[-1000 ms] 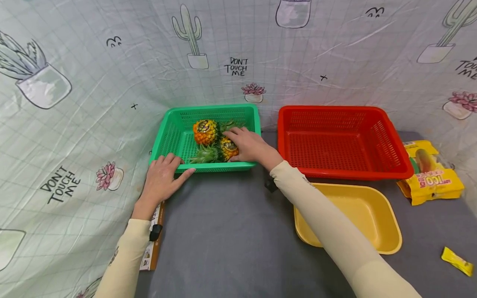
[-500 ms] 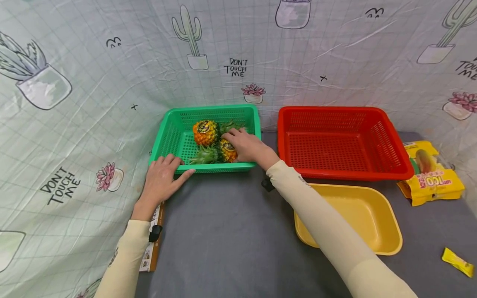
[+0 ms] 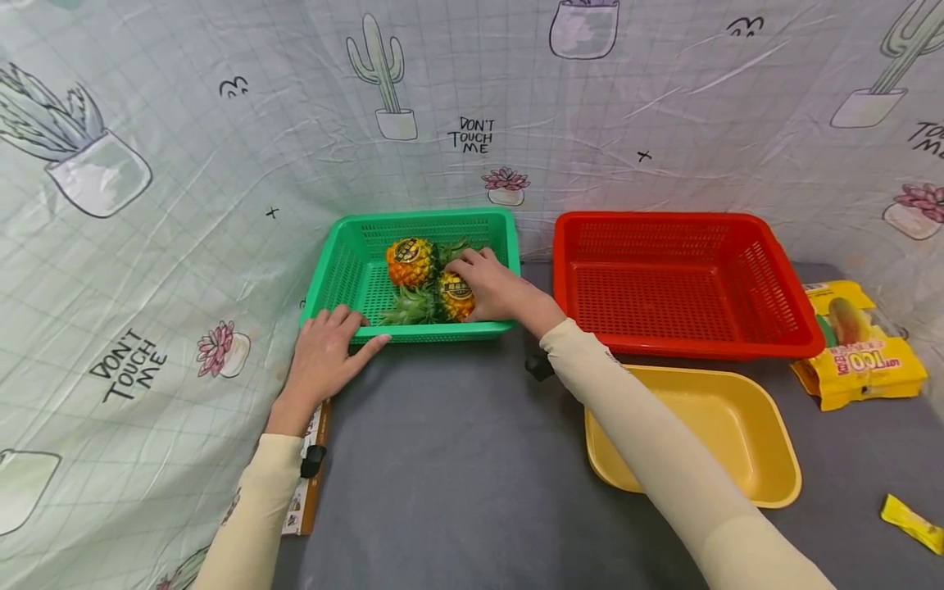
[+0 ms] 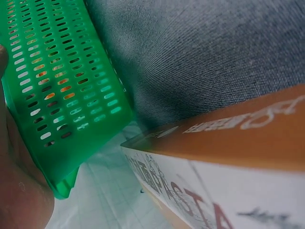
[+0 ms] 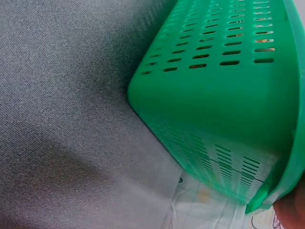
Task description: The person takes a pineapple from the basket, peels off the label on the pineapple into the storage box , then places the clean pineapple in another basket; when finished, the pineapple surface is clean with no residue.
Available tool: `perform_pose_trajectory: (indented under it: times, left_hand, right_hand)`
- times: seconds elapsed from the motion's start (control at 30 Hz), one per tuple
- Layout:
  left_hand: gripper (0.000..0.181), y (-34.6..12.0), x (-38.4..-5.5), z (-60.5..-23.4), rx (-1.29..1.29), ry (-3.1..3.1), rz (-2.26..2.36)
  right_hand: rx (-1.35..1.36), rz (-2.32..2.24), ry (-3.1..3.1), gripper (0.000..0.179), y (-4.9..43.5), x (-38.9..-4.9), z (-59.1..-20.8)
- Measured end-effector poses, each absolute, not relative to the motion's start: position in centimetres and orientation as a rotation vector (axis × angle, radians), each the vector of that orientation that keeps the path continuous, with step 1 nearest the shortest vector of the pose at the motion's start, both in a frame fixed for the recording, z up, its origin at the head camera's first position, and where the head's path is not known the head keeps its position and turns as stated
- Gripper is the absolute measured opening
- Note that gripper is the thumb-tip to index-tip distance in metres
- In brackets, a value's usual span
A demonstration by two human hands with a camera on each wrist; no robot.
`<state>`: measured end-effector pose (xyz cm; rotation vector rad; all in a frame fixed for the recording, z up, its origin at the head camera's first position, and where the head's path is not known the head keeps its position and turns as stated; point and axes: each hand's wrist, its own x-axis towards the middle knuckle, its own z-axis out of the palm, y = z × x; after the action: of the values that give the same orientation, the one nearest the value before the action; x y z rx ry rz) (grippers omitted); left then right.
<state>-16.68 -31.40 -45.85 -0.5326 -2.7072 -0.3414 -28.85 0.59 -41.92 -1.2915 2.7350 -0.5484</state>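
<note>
A green plastic basket (image 3: 413, 333) stands against the back cloth, left of centre. Two small pineapples lie in it. The left pineapple (image 3: 410, 262) has an orange base with a dark round label. The other pineapple (image 3: 456, 297), also labelled, sits to its right near the front wall, its leafy crown (image 3: 410, 306) pointing left. My right hand (image 3: 496, 283) reaches over the basket's right side and holds this pineapple from its right. My left hand (image 3: 324, 352) grips the basket's front left corner, fingers over the rim and thumb along the front. Both wrist views mostly show the basket's outer walls.
A red basket (image 3: 689, 347) stands right of the green one. In front of it is a yellow tub (image 3: 783, 459), partly under my right forearm. A yellow snack bag (image 3: 863, 360) and a small yellow packet (image 3: 913, 524) lie far right. A pasta box (image 4: 190, 191) lies beneath my left wrist.
My right thumb has slid off the front of the right pineapple toward its right side, so more of its label shows. The left hand stays on the rim. The head view has shifted slightly.
</note>
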Motion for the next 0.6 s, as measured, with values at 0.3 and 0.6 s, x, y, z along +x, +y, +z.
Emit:
perform_pose_trajectory:
  times: [0.3, 0.6]
  left_hand:
    - [0.046, -31.3, -16.7, -45.7, -0.546, -2.704, -0.349]
    - [0.045, -31.4, -16.5, -45.6, -0.55, -2.711, -0.358]
  right_hand:
    - [-1.29, -0.692, 2.733, 0.091, 1.4, -28.7, -41.3]
    - [-1.268, -0.77, 2.772, 0.088, 1.8, -28.0, -40.0]
